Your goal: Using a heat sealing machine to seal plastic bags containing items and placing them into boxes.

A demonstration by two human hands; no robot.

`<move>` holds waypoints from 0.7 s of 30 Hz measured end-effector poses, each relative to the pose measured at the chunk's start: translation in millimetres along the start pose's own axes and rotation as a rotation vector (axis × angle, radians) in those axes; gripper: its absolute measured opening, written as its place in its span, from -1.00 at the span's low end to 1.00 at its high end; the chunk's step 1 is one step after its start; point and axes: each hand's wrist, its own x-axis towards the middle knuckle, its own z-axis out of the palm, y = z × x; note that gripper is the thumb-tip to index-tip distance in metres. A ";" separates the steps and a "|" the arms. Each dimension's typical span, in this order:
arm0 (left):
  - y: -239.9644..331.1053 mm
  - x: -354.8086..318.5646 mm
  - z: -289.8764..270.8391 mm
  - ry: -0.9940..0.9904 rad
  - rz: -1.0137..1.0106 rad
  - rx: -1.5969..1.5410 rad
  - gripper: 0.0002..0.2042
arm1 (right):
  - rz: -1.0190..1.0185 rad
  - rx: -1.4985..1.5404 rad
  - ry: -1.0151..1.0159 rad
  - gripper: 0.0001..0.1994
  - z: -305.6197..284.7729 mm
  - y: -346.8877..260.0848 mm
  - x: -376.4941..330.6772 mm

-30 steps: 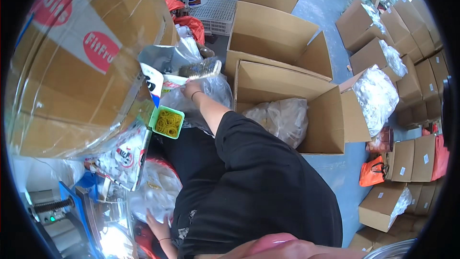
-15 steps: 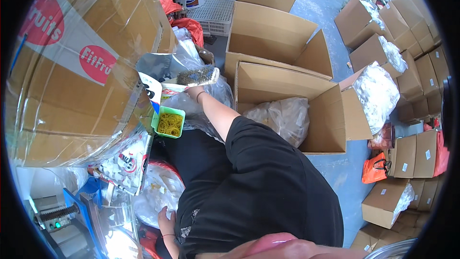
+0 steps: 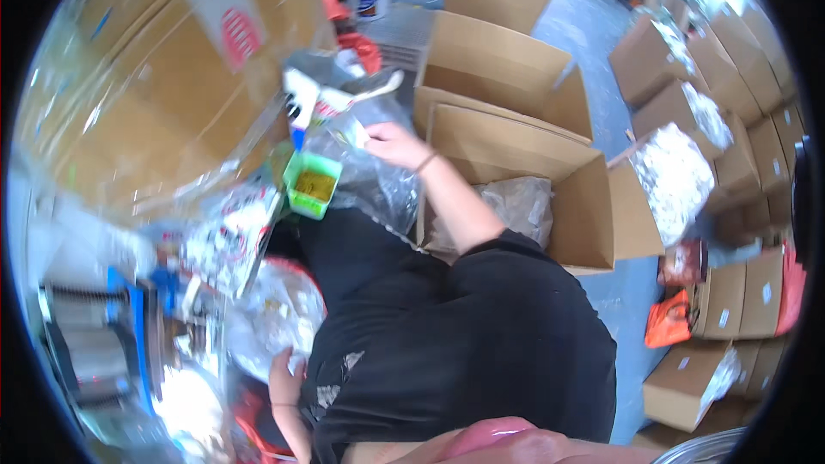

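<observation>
My right hand (image 3: 394, 145), at the upper middle, has its fingers closed on a small whitish flat piece (image 3: 351, 131), too blurred to name. Clear plastic bags (image 3: 382, 189) lie beneath and beside this hand. Left of it stands a light green tub (image 3: 308, 204) of yellow rubber bands (image 3: 315, 184). A brush (image 3: 378, 86) with a whitish edge, smeared by motion, lies just beyond the hand. Lower down, my left hand (image 3: 286, 376) is held with fingers apart over clear plastic bags (image 3: 279, 314) in a red-rimmed container. Nothing shows in that hand.
A big tape-wrapped carton (image 3: 172, 86) fills the upper left. Open cardboard boxes (image 3: 498, 51) stand to the right, one holding a plastic bag (image 3: 520, 210). More cartons (image 3: 730, 292) are stacked at the far right. A blue-framed machine (image 3: 129, 335) sits at the lower left.
My right hand has come back from behind the brush and moved right, now with the whitish piece in its fingers. My left hand has shifted slightly left in view. The view itself has also shifted.
</observation>
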 end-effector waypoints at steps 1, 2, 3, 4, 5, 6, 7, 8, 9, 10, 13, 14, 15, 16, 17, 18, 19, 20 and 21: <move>16.9 -13.7 -8.8 0.019 0.041 -0.041 -0.60 | -0.024 0.051 -0.271 -0.82 -6.9 -23.6 -15.3; 33.1 -20.8 -21.3 0.045 0.073 -0.081 -0.60 | 0.134 0.041 -0.606 -0.80 -24.0 -53.1 -27.1; 58.5 -28.3 -39.7 0.056 0.108 -0.120 -0.63 | 0.054 0.015 -0.815 -0.79 -23.6 -83.2 -40.7; 73.6 -32.0 -53.0 0.092 0.222 -0.143 -0.64 | -0.056 0.042 -0.822 -0.79 -17.7 -115.8 -64.2; 102.6 -43.4 -74.2 0.102 0.247 -0.218 -0.64 | -0.225 -0.061 -0.920 -0.75 -8.6 -143.5 -65.4; 125.9 -49.5 -93.9 0.088 0.310 -0.232 -0.61 | -0.305 -0.041 -0.962 -0.76 2.7 -168.0 -74.0; 138.7 -56.1 -104.9 0.166 0.512 -0.299 -0.57 | -0.377 -0.011 -1.012 -0.76 25.0 -183.8 -77.7; 159.0 -64.2 -116.7 0.183 0.686 -0.484 -0.49 | -0.373 0.034 -1.106 -0.76 55.2 -190.9 -78.7; 175.4 -75.4 -129.0 0.234 0.814 -0.540 -0.46 | -0.429 -0.021 -1.151 -0.76 88.7 -195.0 -76.6; 189.4 -84.3 -133.2 0.272 0.966 -0.589 -0.43 | -0.482 -0.084 -1.167 -0.77 119.3 -199.6 -81.1; 204.5 -122.4 -111.9 0.452 1.027 -0.849 -0.58 | -0.670 -0.290 -1.073 -0.82 229.4 -178.5 -104.3; 201.0 -125.9 -108.6 0.425 1.053 -0.882 -0.60 | -0.709 -0.447 -1.038 -0.87 258.2 -156.1 -111.2; 199.2 -128.0 -107.8 0.404 1.067 -0.896 -0.62 | -0.762 -0.585 -1.002 -0.88 281.3 -143.3 -112.2; 196.6 -129.1 -107.4 0.380 1.083 -0.914 -0.63 | -0.759 -0.581 -1.020 -0.88 286.6 -136.5 -111.0; 190.8 -129.9 -105.9 0.377 1.093 -0.924 -0.65 | -0.834 -0.561 -1.006 -0.84 293.6 -132.0 -105.7; 185.5 -133.7 -105.3 0.378 1.094 -0.932 -0.66 | -0.912 -0.530 -0.994 -0.78 300.5 -129.2 -100.9; 179.6 -139.8 -101.9 0.397 1.084 -0.940 -0.67 | -0.666 -0.380 -0.997 -0.74 304.5 -132.8 -88.8; 176.7 -144.9 -100.1 0.403 1.086 -0.952 -0.68 | -0.407 -0.251 -0.979 -0.70 299.7 -146.1 -70.8; 173.4 -150.0 -98.6 0.411 1.087 -0.963 -0.68 | -0.662 -0.444 -0.803 -0.68 298.2 -164.2 -50.5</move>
